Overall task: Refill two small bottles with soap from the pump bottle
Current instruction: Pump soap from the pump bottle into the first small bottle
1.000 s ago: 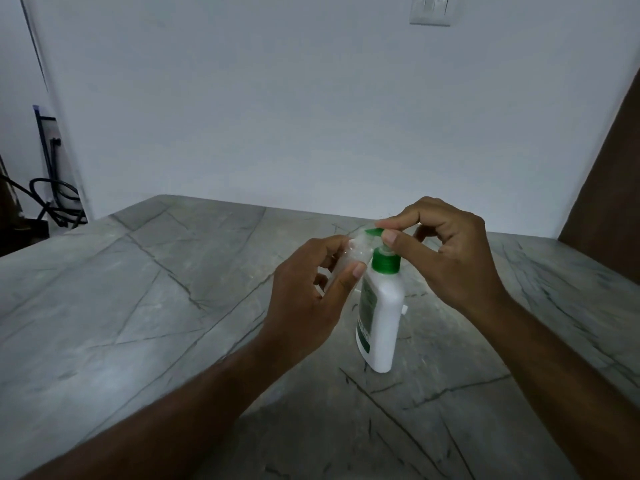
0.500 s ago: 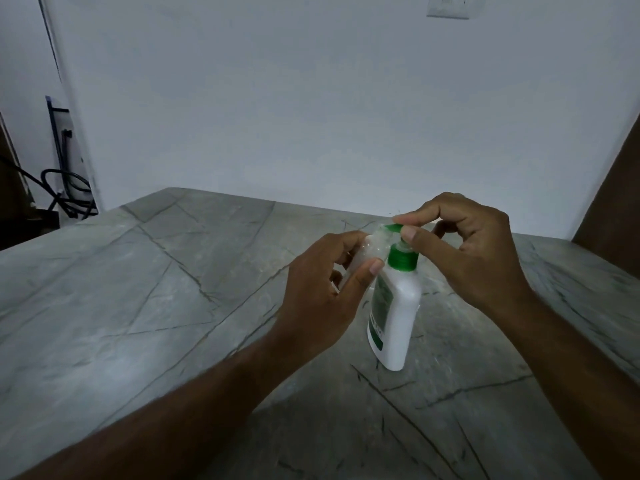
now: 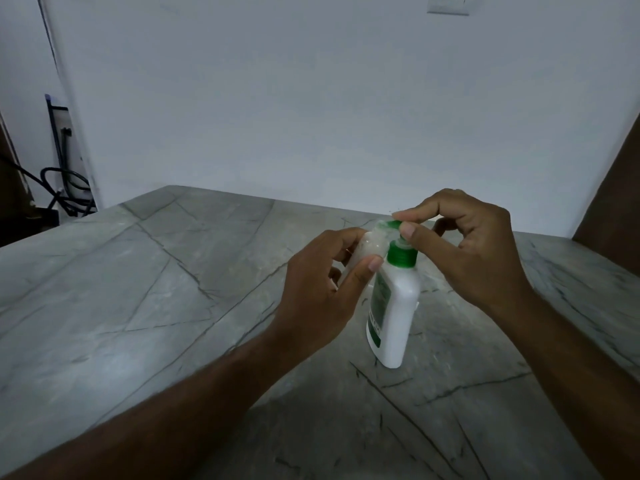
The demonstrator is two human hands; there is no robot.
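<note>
A smooth white plastic pump bottle (image 3: 393, 306) with a ribbed green collar stands upright on the veined grey stone table (image 3: 173, 289). A small clear bottle (image 3: 372, 242) is gripped by the left hand (image 3: 322, 292) at the spout. The green pump head (image 3: 394, 224) is pinched by the right hand (image 3: 474, 251). A plain white wall (image 3: 311, 98) stands behind; black cables (image 3: 65, 188) lie far left.

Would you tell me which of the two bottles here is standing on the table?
The white pump bottle with the green collar stands on the table; the small clear bottle is held up by the left hand.
</note>
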